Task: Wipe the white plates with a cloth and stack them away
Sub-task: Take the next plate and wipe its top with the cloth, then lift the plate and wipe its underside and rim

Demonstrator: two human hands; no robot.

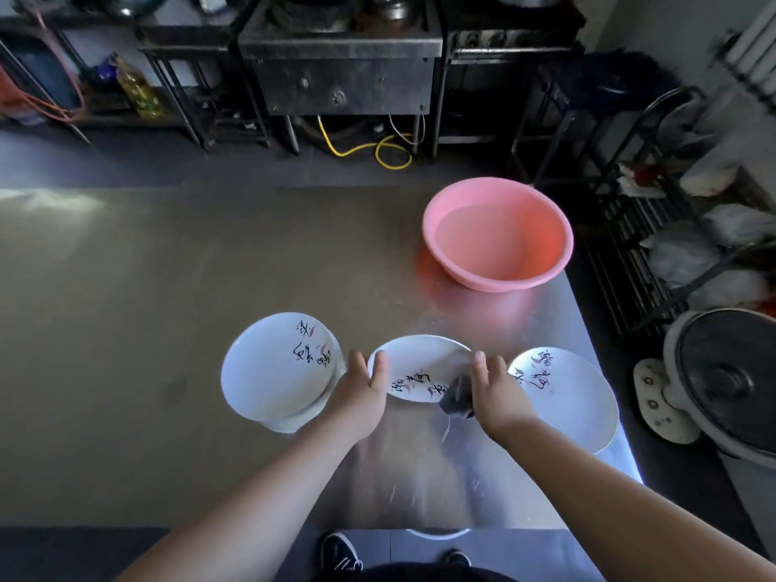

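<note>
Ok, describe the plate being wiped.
From the pink basin on the steel table, come toward the near edge. It's the middle plate in the row, the only one held by the left hand, with the right hand holding a dark cloth on it.

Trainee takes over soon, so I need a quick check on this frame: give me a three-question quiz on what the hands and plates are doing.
1. True or false: the right hand holds a dark cloth against the middle plate.
2. What holds that plate's left rim? A) the left hand B) a second cloth C) nothing
3. Fill in: the stack of plates stands to the ___ of the middle plate.
Key: 1 true; 2 A; 3 left.
</note>
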